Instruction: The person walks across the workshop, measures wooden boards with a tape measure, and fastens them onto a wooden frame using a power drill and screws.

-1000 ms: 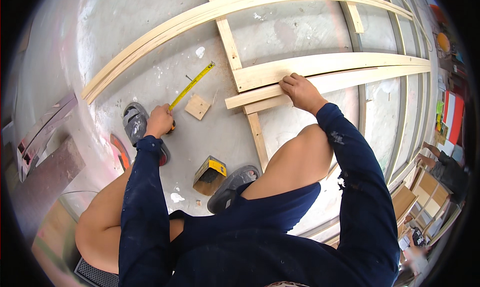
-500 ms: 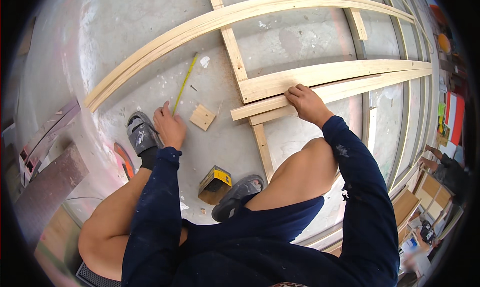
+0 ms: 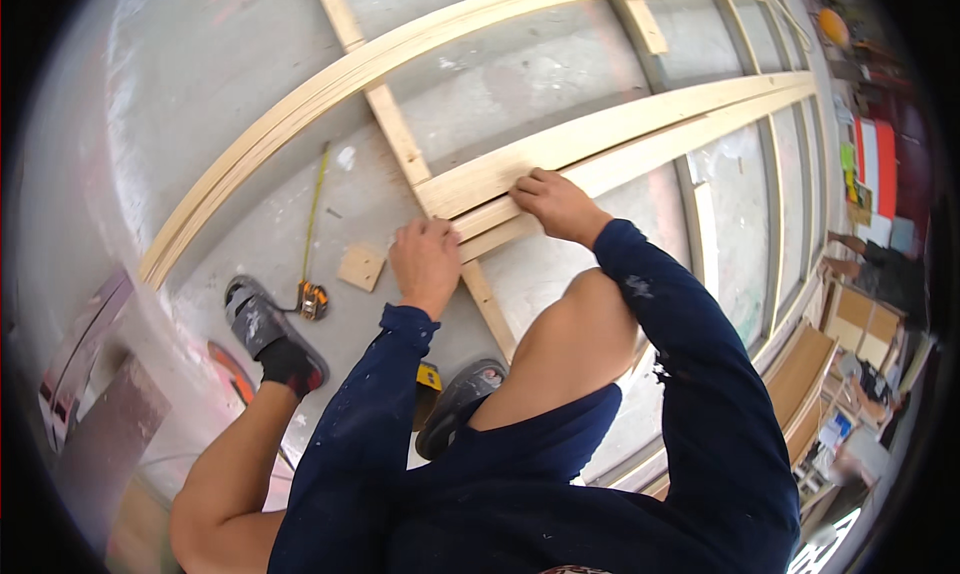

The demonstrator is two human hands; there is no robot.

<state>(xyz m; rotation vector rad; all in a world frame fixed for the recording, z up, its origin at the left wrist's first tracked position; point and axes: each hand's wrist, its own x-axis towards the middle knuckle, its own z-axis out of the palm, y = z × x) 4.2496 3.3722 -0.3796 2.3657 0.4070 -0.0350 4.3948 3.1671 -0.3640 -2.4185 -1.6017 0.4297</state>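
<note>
A pale narrow wooden board (image 3: 640,164) lies alongside a wider pale board (image 3: 600,134), with a thin dark gap between them. My right hand (image 3: 562,207) is closed on the narrow board near its close end, fingers curled over the edge beside the gap. At that board's left end, my left hand (image 3: 426,266) has its fingers bent against the wood; the thumb is partly hidden. On the floor left of my left hand is a tape measure (image 3: 313,301) with its yellow blade drawn out. A small square wood block (image 3: 361,267) and a screw (image 3: 334,213) lie near it.
A long stack of slats (image 3: 300,124) curves across the far side, over a crosspiece (image 3: 397,134). My sandalled feet flank a yellow and dark box (image 3: 428,379), partly covered by my sleeve. Another person (image 3: 885,274) is at the far right, near wooden panels (image 3: 800,379).
My left hand has left the tape measure and moved right to the narrow board's end. The tape's case now shows. My right hand stays on the board while the view has shifted.
</note>
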